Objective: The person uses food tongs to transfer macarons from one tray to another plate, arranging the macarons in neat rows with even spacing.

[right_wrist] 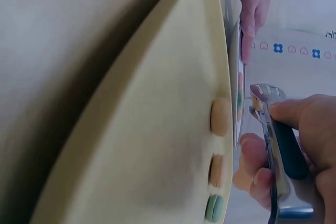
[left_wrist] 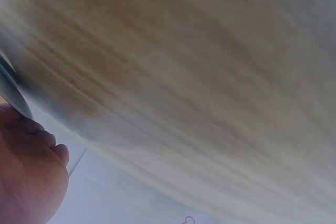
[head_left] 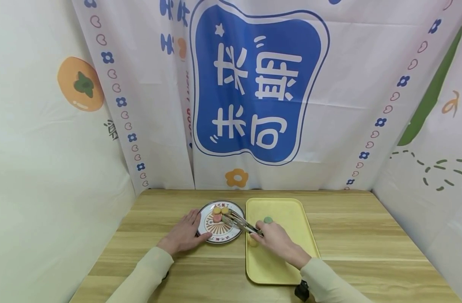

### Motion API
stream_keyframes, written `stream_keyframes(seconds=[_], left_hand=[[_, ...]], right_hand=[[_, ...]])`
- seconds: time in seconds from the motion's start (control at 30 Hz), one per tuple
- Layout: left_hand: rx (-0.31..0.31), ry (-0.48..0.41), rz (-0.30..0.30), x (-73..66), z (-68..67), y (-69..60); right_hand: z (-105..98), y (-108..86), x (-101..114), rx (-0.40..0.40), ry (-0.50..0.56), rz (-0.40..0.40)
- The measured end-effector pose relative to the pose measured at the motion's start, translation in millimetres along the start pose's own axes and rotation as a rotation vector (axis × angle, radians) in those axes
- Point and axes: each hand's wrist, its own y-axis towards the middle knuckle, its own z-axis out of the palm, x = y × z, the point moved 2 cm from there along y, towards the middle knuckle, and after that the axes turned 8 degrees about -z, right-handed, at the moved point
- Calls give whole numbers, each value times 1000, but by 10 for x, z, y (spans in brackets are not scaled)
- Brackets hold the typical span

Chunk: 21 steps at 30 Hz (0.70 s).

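Note:
My left hand point(head_left: 185, 233) point(left_wrist: 31, 171) rests at the left rim of a white patterned plate point(head_left: 219, 239), thumb over its edge, fingers extended. Metal tongs point(head_left: 243, 224) with a dark green grip point(right_wrist: 289, 150) are held in my right hand point(head_left: 277, 240) point(right_wrist: 315, 140), their tips above the plate. Something yellowish point(right_wrist: 255, 100) shows between the tips in the right wrist view. Near the tips on the plate appear a yellow round piece point(head_left: 216, 210), another yellow one point(head_left: 225, 210) and a pink one point(head_left: 217, 218); whether the second is gripped or resting, I cannot tell.
Right of the plate lies a yellow tray point(head_left: 272, 269) point(right_wrist: 152, 108). It carries a green piece point(head_left: 268, 219) point(right_wrist: 213, 208) and tan pieces point(right_wrist: 220, 116), partly covered by my right hand in the head view. A printed cloth point(head_left: 163, 139) hangs behind the wooden table point(head_left: 359, 235).

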Motion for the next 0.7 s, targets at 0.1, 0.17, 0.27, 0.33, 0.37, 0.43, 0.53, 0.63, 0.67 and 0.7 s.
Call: stream_keyframes(seconds=[0.1,0.17,0.27,0.33,0.37,0.43,0.53,0.63,0.67,0.7], left_hand=[[-2,12,1,-5,-5,0],[-8,11,3,-8,-8,2],[-7,5,4,-8,-3,6],[-7,4,3,-8,-1,8],[-5,6,2,-7,0,8],[-5,6,3,-8,-1,7],[-7,11,5,-12,0,7],[-9,14,8,-13,-3,6],[-11,13,9,-12,-2,4],[-11,12,10,-11,-3,2]], right_hand=[[31,28,43,4,-17,-10],[55,44,57,12,-15,-12],[86,59,73,26,-3,-21],[101,66,84,30,12,-28],[107,68,91,28,17,-32],[122,73,102,17,24,-47],[149,78,114,-10,19,-79],[171,91,130,-26,18,-101],[178,96,136,-21,22,-100],[183,101,143,-13,25,-95]])
